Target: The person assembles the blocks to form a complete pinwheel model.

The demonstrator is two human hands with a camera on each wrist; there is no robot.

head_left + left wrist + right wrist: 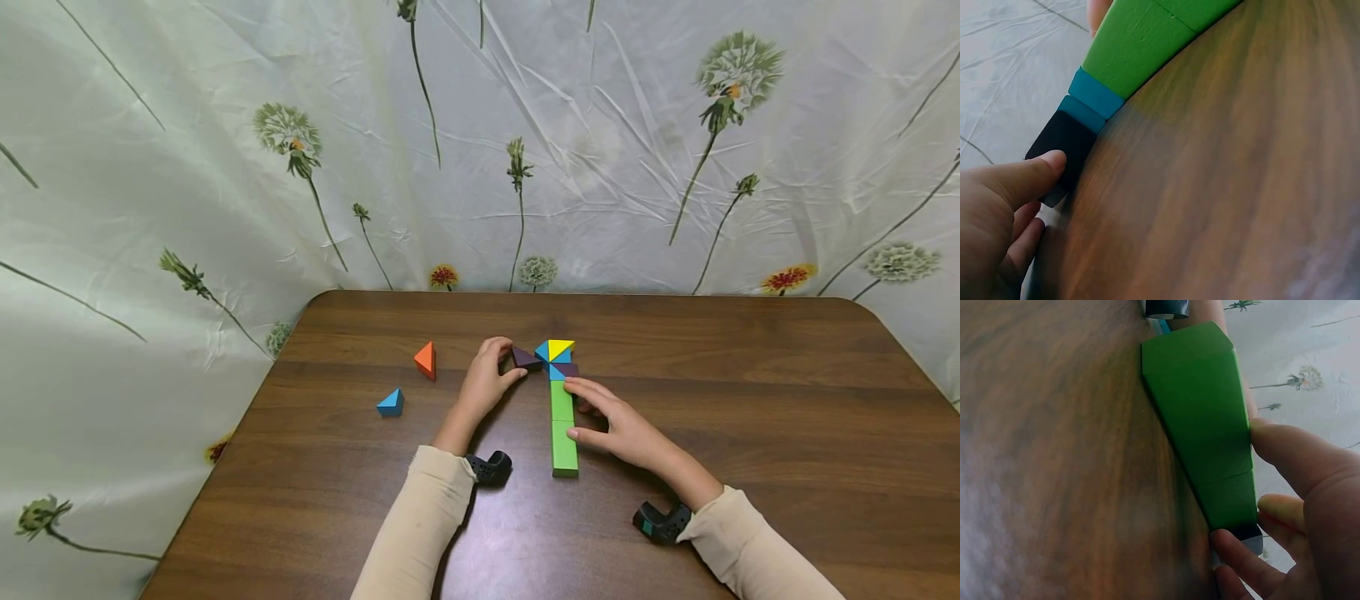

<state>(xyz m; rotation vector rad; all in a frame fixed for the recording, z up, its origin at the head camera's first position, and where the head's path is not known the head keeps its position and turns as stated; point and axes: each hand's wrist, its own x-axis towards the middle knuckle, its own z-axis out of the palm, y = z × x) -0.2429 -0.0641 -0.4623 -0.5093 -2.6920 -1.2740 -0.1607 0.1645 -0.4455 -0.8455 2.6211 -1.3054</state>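
Note:
My left hand (483, 379) pinches a dark purple triangular block (524, 359) between thumb and fingers, at the left of a small pinwheel-like cluster. In that cluster lie a yellow triangular block (560, 347), several blue triangular blocks (556, 373) and another purple block (569, 369). Two green rectangular blocks (564, 446) run end to end from the cluster toward me. Along their right side, my right hand (626, 425) touches them with thumb and fingertips, its fingers loosely bent. In the left wrist view, the held purple block (1063, 140) meets a blue block (1085, 114).
To the left of my left hand, an orange triangular block (426, 361) and a blue triangular block (391, 403) lie apart on the brown wooden table (300, 500). A flower-patterned curtain (480, 167) hangs beyond the table's back edge. Each wrist carries a black camera (491, 469).

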